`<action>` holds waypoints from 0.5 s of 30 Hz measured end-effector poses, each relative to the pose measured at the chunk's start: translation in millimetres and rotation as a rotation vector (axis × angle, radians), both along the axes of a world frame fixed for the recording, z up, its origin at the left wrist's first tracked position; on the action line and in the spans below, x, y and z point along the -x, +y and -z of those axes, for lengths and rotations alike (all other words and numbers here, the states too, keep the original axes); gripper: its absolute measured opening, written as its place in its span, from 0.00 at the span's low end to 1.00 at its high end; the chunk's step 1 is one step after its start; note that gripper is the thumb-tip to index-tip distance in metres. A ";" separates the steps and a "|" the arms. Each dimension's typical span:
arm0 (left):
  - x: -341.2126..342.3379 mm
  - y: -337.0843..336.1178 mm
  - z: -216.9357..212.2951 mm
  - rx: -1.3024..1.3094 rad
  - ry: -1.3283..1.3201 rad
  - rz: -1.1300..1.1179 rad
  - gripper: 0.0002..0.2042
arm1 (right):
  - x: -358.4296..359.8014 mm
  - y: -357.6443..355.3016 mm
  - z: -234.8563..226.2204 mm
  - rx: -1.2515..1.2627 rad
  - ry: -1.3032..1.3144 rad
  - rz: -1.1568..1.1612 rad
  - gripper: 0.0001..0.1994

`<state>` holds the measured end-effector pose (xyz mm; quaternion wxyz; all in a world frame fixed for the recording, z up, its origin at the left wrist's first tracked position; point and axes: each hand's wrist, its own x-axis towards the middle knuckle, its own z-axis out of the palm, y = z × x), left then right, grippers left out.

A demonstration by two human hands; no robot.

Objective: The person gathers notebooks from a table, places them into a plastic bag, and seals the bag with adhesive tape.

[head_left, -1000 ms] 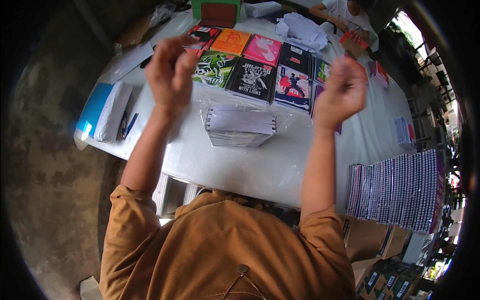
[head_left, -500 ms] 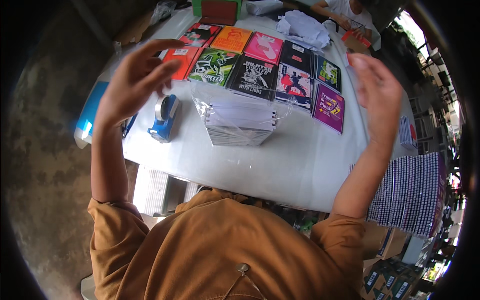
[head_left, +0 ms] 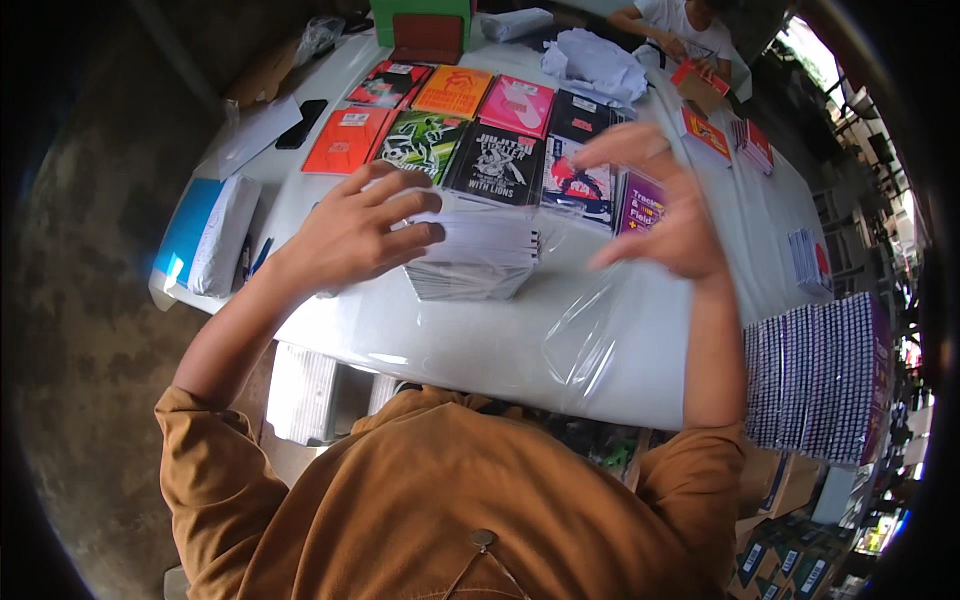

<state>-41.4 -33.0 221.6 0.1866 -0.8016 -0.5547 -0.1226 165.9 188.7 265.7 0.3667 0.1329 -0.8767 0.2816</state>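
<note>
A stack of notebooks (head_left: 470,280) with white pages stands near the table's front edge. Clear plastic film (head_left: 580,335) lies loosely around it and spreads out toward the right. My left hand (head_left: 365,225) reaches over the stack's left side with fingers apart; whether it touches the film I cannot tell. My right hand (head_left: 665,205), a little blurred, hovers right of the stack, thumb and fingers wide apart with nothing between them. Beyond the stack lie rows of notebooks with colourful covers, among them a black one (head_left: 497,165) and a green one (head_left: 425,140).
A purple notebook stack (head_left: 815,380) rises beside the table at right. A white packet (head_left: 222,240), pens (head_left: 255,258) and a phone (head_left: 302,122) lie at left. Crumpled white wrapping (head_left: 595,68) sits at the back. Across the table a person (head_left: 690,40) handles a red item.
My left hand has come down and right to the stack, covering the tape dispenser. My right hand has moved inward and turned. The film now spreads out right of the stack.
</note>
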 end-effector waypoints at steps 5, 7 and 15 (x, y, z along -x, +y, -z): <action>-3.9 34.3 -6.9 -0.137 0.043 0.170 0.09 | 26.8 -1.7 72.4 -0.433 0.035 0.186 0.11; 4.4 33.8 -6.9 -0.213 0.006 0.070 0.11 | 30.9 -5.4 56.6 -0.386 0.175 0.324 0.10; 48.0 1.1 36.8 -0.400 -1.067 -0.262 0.27 | -1.5 -110.1 152.9 -0.227 0.028 0.001 0.18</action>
